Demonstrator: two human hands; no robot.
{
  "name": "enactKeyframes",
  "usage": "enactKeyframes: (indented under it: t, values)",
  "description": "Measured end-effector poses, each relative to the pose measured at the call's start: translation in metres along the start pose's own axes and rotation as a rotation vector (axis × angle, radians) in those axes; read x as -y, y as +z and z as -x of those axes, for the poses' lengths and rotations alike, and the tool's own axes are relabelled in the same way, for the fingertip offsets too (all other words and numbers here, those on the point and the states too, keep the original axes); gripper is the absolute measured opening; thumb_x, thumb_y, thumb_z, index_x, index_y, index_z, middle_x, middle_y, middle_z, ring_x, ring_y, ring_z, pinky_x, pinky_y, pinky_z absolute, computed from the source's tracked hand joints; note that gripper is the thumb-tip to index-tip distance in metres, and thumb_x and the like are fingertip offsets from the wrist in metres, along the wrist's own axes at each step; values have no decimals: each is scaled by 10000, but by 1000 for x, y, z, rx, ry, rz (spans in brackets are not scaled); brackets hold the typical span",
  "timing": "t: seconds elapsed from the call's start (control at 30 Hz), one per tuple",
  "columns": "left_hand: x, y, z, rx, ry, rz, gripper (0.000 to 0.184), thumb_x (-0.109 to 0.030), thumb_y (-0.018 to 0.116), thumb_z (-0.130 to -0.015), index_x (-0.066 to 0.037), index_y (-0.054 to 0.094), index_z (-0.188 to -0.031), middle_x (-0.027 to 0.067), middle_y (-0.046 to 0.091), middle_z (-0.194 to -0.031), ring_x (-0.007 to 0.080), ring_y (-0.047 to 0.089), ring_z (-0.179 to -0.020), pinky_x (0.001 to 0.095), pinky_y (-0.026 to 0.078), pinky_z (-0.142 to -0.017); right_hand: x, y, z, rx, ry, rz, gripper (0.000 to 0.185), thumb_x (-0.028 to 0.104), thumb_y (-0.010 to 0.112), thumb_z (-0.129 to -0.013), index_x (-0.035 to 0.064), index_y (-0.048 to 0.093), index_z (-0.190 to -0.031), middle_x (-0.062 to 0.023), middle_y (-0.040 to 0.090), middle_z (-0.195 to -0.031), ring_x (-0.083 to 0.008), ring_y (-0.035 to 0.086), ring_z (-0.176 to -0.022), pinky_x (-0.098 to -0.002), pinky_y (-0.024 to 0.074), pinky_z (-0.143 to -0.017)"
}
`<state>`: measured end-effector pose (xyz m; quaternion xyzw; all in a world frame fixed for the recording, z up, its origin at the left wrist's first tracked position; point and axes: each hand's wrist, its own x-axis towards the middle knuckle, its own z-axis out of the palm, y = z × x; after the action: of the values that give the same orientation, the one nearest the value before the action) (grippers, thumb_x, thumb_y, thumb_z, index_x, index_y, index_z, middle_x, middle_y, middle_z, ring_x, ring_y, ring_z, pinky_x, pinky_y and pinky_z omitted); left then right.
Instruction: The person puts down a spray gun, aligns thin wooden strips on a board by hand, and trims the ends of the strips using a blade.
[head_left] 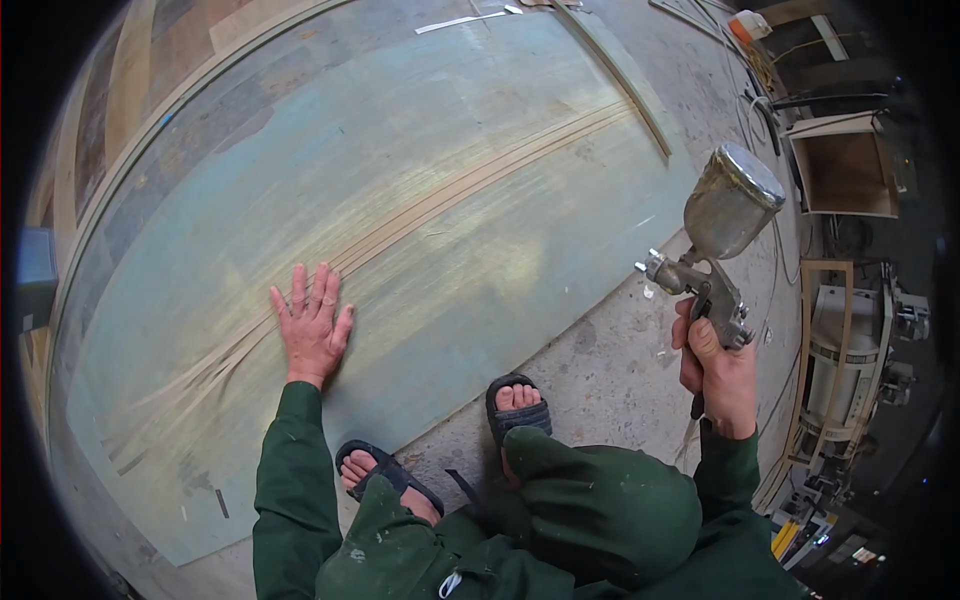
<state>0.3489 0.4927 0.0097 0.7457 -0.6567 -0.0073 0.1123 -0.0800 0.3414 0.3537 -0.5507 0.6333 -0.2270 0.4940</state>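
My left hand (313, 328) lies with fingers spread on a bundle of thin wood strips (440, 202). To the right of the hand the strips run close together; to its left their ends fan apart. Under them is a large pale blue-green board (420, 355) on the floor, marked with yellowish streaks. At the right, my right hand (722, 372) is wrapped round the handle of a spray gun (712, 295). A metal cup (735, 200) sits on top of the gun, and its nozzle points left, over the board's edge.
A long narrow bar (625, 80) crosses the strips' far end. Beyond the concrete floor (600, 345), at the right, are an open wooden box (845, 170), a wooden frame (803, 370) and a machine with a metal cylinder (838, 365). My sandalled feet (518, 398) are by the board's near edge.
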Motion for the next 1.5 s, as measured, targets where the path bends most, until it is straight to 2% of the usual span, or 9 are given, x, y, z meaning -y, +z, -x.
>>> enactKeyframes:
  t: [0.17,0.5,0.87,1.0,1.07,1.2,1.33,1.47,1.5]
  values:
    - [0,-1,0,24,-5,-25,677,-426,594,-1067,-207,442,-1689,-12,358,-1786,295,195,-1691,660,41,-1335,-3,-13,-7,-77,-26,-24,400,386,698,-1094,35,672,-1284,-36,669,-901,-27,395,-481,-231,275,-431]
    - [1,1,1,14,-4,-19,681,-418,611,-1060,-206,447,-1685,-13,357,-1786,292,195,-1691,663,45,-1334,-4,-18,-5,-199,-77,42,407,399,717,-1082,37,678,-1262,-30,671,-893,-25,382,-468,-232,261,-422]
    - [0,-1,0,13,-17,-1,675,-461,624,-1046,-230,477,-1663,-41,362,-1780,290,206,-1687,692,64,-1327,-2,10,29,71,38,-66,523,450,775,-1026,11,647,-1280,-68,678,-871,-49,413,-456,-235,285,-416]
    - [0,-3,2,3,-9,-7,673,-438,620,-1053,-207,472,-1668,-18,364,-1782,294,203,-1689,675,58,-1329,-4,22,35,150,67,-119,495,378,824,-1004,-17,686,-1269,-57,703,-873,-43,456,-506,-235,324,-444]
    - [-1,-3,0,6,-9,-2,670,-439,616,-1056,-209,472,-1668,-18,363,-1782,295,207,-1688,676,56,-1329,-4,26,38,210,106,-110,615,488,846,-957,-4,655,-1272,-80,683,-843,-55,450,-464,-235,310,-420]
    - [0,-1,1,-4,-1,1,667,-436,613,-1058,-210,471,-1669,-17,362,-1783,295,204,-1688,676,57,-1329,1,31,37,317,130,-140,588,466,851,-958,1,666,-1267,-84,694,-869,-52,435,-467,-234,304,-429]
    - [0,-2,0,5,3,-2,673,-434,614,-1058,-214,463,-1676,-17,365,-1782,293,204,-1689,671,58,-1330,3,20,36,271,132,-126,549,436,838,-977,0,673,-1267,-80,693,-868,-48,430,-468,-234,305,-432]
    - [1,0,0,7,-9,-11,676,-450,631,-1044,-220,483,-1662,-40,374,-1776,287,209,-1687,681,61,-1328,-5,6,33,145,71,-82,464,379,797,-1023,1,675,-1264,-64,691,-869,-38,425,-473,-233,305,-429]
    - [0,0,-1,6,0,-8,676,-450,631,-1044,-220,483,-1662,-40,374,-1776,287,209,-1687,681,61,-1328,-2,3,33,78,68,-74,460,381,802,-1021,-1,680,-1248,-38,688,-863,-33,436,-497,-232,313,-447]
